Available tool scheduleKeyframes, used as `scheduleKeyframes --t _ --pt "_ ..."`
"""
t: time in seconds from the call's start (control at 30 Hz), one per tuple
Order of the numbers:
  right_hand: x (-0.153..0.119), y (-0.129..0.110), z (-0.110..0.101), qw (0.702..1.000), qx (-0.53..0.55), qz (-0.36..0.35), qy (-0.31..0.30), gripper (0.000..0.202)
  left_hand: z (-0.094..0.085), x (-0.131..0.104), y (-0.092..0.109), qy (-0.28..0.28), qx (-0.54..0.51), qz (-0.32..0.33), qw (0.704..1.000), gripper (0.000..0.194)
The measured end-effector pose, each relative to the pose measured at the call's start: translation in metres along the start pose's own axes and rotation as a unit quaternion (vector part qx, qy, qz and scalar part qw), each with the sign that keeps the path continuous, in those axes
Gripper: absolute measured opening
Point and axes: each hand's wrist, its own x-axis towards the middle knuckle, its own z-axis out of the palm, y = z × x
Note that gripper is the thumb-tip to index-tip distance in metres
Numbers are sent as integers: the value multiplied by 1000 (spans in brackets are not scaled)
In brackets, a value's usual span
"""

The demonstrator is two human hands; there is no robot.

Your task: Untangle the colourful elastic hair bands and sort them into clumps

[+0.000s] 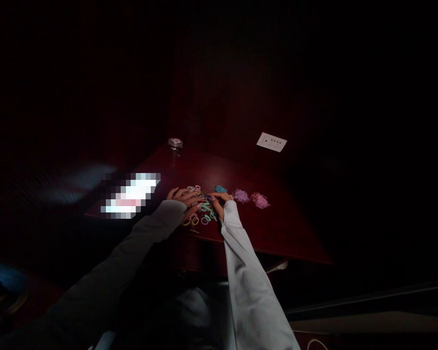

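Several loose hair ties in mint, pink, yellow and lilac lie spread over the dark red table, around and under my hands. My left hand rests on them from the left, fingers stretched out and apart. From the right comes my right hand, its thumb and forefinger brought together near the left fingertips; what they pinch is too small and dim to make out. Just past it sits a teal bunch of small elastics. A purple bunch and a pink bunch follow to the right.
A clear lidded jar stands at the table's far left corner. A bright, blurred-out screen is at the left edge. On the wall behind is a white socket plate. The surroundings are very dark.
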Motion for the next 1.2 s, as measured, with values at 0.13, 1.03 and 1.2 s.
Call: scheduleKeyframes --t 0.13,1.03,1.2 --pt "13 4 3 1000 -16 20 -4 19 0 -1 1 20 -1 -13 1000 37" --pt "18 11 17 996 -63 16 -53 20 -11 -6 9 33 19 1 999 35" --pt "19 10 16 996 -63 27 -56 21 -11 -6 9 27 15 -1 1000 34"
